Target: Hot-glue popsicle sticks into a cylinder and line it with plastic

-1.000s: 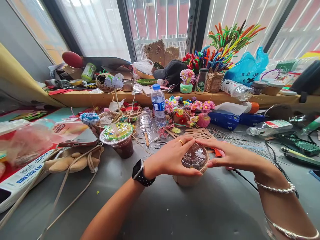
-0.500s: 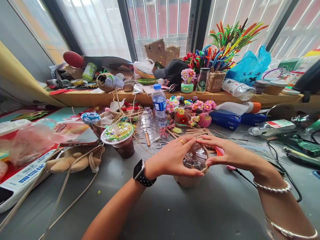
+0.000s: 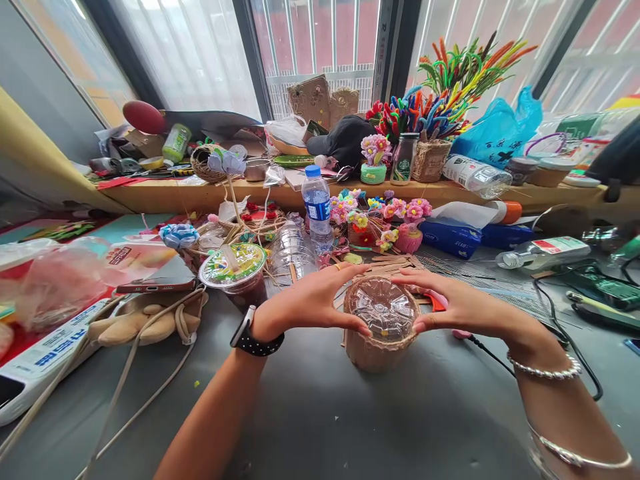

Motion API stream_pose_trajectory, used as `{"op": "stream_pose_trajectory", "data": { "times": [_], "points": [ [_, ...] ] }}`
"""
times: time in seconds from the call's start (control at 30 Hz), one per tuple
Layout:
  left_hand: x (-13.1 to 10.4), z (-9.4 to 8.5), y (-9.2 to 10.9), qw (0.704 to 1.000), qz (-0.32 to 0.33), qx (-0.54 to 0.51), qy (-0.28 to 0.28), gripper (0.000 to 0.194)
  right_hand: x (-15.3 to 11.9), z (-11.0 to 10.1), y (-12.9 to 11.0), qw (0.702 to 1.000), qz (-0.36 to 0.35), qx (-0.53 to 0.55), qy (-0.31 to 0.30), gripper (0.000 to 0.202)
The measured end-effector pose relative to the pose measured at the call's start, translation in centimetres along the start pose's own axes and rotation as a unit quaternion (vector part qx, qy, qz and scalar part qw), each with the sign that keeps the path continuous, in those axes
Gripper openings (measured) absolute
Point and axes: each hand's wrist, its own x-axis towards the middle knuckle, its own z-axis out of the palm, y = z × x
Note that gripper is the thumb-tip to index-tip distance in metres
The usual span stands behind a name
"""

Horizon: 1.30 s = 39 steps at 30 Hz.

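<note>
A round brown container (image 3: 375, 353) with a clear ridged plastic top (image 3: 382, 308) and a twine-like rim stands on the grey table (image 3: 320, 427). My left hand (image 3: 315, 300), wearing a watch, curves round its left side, thumb near the front rim. From the right, my right hand (image 3: 450, 300), with a beaded bracelet, rests its thumb and fingers at the rim. The container sits between both hands, its top uncovered. Something red-orange (image 3: 436, 301) shows partly behind my right hand.
A lidded drink cup (image 3: 235, 267) stands left of my left hand, with a water bottle (image 3: 317, 210) and crocheted flowers (image 3: 413, 210) behind. Cords and a phone (image 3: 157, 283) lie at left. Thin wires and a black cable (image 3: 555, 313) lie at right.
My left hand has moved left, off the container's top, so more of the clear top and rim shows. The right hand has barely moved.
</note>
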Motion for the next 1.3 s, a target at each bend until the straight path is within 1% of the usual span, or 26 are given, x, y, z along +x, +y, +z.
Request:
{"op": "stream_pose_trajectory", "data": {
  "times": [0.1, 0.17, 0.23, 0.3, 0.47, 0.57, 0.7, 0.8, 0.93, 1.17, 1.3],
  "points": [
    [-0.5, -0.6, -0.6, 0.999, -0.017, -0.004, -0.033, 0.077, -0.1, -0.1, -0.1, 1.000, -0.011, -0.012, -0.001, 0.073],
    [-0.7, -0.9, -0.8, 0.998, -0.031, -0.014, -0.048, 0.066, -0.1, -0.2, -0.2, 0.999, -0.030, -0.016, 0.005, 0.073],
    [-0.8, -1.0, -1.0, 0.998, -0.048, -0.023, -0.043, 0.054, -0.1, -0.2, -0.5, 0.999, -0.042, -0.021, 0.020, 0.073],
    [-0.8, -0.9, -1.0, 0.997, -0.060, -0.031, -0.034, 0.046, -0.2, -0.1, -0.9, 0.998, -0.038, -0.029, 0.040, 0.075],
    [-0.7, -1.0, -1.1, 0.995, -0.069, -0.046, -0.049, 0.043, 0.2, 0.6, -2.2, 0.996, -0.042, -0.045, 0.071, 0.079],
    [-0.8, -1.0, -1.2, 0.995, -0.079, -0.040, -0.045, 0.039, 0.7, 1.3, -3.0, 0.994, -0.051, -0.054, 0.078, 0.080],
    [-0.6, -1.0, -1.2, 0.996, -0.083, -0.021, -0.025, 0.026, 1.4, 2.3, -3.6, 0.993, -0.047, -0.059, 0.089, 0.085],
    [-0.5, -1.1, -1.3, 0.996, -0.087, -0.023, -0.011, 0.018, 1.6, 2.9, -3.7, 0.992, -0.059, -0.052, 0.102, 0.087],
    [-0.4, -1.1, -1.5, 0.994, -0.101, -0.027, 0.029, 0.019, 1.8, 3.3, -3.8, 0.990, -0.079, -0.050, 0.102, 0.091],
    [0.4, -0.4, -2.1, 0.982, -0.140, 0.002, 0.129, 0.022, 2.0, 3.5, -3.8, 0.988, -0.090, -0.074, 0.102, 0.085],
    [0.9, 0.2, -2.6, 0.976, -0.153, 0.017, 0.154, 0.022, 2.0, 3.5, -3.8, 0.987, -0.093, -0.083, 0.099, 0.086]
  ]
}}
